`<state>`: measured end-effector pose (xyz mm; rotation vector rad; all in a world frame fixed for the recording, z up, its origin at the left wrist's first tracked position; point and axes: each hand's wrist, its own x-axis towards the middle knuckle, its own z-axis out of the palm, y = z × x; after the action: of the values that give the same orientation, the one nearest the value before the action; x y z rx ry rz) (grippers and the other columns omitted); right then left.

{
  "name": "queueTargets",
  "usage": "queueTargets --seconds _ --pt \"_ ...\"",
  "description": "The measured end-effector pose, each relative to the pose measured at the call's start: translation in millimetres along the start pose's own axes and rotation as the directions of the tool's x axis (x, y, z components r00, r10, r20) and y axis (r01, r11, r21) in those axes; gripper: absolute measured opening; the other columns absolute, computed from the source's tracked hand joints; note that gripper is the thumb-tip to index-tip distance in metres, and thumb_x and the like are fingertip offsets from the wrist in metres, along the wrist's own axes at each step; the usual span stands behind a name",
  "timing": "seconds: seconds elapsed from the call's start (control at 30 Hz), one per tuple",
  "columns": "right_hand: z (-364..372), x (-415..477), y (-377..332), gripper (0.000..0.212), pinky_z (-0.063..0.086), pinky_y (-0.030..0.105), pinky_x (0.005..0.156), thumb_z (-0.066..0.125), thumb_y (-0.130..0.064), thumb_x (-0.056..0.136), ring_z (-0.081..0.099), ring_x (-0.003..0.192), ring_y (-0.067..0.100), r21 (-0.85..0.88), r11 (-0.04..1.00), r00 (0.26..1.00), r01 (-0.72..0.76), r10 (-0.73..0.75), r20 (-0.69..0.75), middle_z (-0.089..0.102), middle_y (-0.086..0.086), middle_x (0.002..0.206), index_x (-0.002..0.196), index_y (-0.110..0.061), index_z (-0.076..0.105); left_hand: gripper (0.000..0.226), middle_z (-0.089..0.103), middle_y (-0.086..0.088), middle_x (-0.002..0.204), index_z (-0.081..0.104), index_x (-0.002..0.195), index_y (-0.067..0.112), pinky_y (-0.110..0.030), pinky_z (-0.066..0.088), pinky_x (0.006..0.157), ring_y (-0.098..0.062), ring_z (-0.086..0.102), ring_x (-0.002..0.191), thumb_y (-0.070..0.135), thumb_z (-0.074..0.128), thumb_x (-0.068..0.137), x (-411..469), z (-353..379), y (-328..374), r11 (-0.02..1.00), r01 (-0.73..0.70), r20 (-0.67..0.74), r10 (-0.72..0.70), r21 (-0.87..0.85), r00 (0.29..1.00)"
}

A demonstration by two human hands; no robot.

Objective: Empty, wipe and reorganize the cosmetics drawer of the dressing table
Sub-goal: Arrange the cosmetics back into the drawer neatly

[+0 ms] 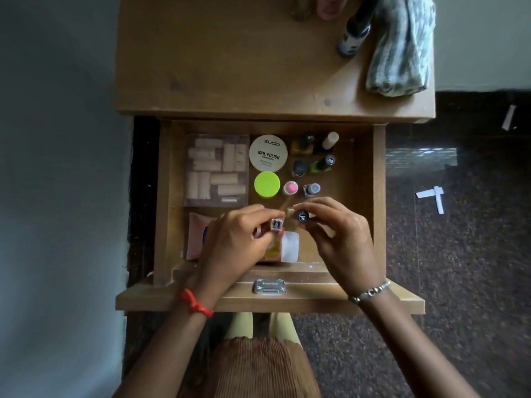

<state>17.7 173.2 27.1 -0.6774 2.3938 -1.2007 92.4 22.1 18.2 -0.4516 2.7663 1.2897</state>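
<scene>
While the left hand [238,237] pinches a square-capped bottle [277,224] upright over the drawer [378,196], the right hand [336,228] grips a dark round-capped bottle [302,216] just beside; free floor lies rightward, nearer the right hand.

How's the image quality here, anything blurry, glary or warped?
Head view: dim, soft light; the drawer centre is sharp enough to read the nail polish tin; the top-edge dark bottle and cloth are blurred; wide-angle warp bows the edges; glare streaks the floor at right.
</scene>
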Motion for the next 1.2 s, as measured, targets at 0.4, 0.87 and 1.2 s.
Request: queueTargets --seconds 0.4,0.87,1.2 --pt "13 3 5 0.025 0.052 0.021 0.083 0.063 0.008 0.077 0.065 0.088 0.012 -0.024 0.999 0.999 -0.048 0.049 0.022 0.068 0.006 0.097 0.097 -0.005 0.067 0.024 0.069 -0.004 0.065 0.072 0.093 0.027 -0.039 0.055 0.065 -0.027 0.066 0.069 0.017 0.073 0.072 15 13 -9 0.977 0.187 -0.030 -0.185 0.104 0.982" --pt "-27 5 -16 0.039 0.046 0.004 0.081 0.061 0.018 0.070 0.060 0.082 0.002 -0.157 0.986 0.998 -0.051 0.045 -0.038 0.066 0.000 0.092 0.095 -0.010 0.068 0.044 0.047 0.011 0.051 0.041 0.088 0.037 -0.033 0.051 0.058 -0.010 0.060 0.059 0.027 0.078 0.068 0 -32 21 0.965 0.161 0.138 -0.192 0.209 0.972" --pt "-96 151 -91 0.026 0.054 0.033 0.071 0.065 -0.016 0.076 0.063 0.085 0.019 -0.173 0.980 0.809 0.102 -0.182 -0.558 0.067 0.009 0.097 0.100 -0.006 0.061 0.032 0.064 0.007 0.092 0.057 0.096 0.020 -0.012 0.051 0.063 0.000 0.059 0.077 0.012 0.073 0.069 115 -94 86 0.947 -0.027 -0.345 -0.089 -0.319 0.934"
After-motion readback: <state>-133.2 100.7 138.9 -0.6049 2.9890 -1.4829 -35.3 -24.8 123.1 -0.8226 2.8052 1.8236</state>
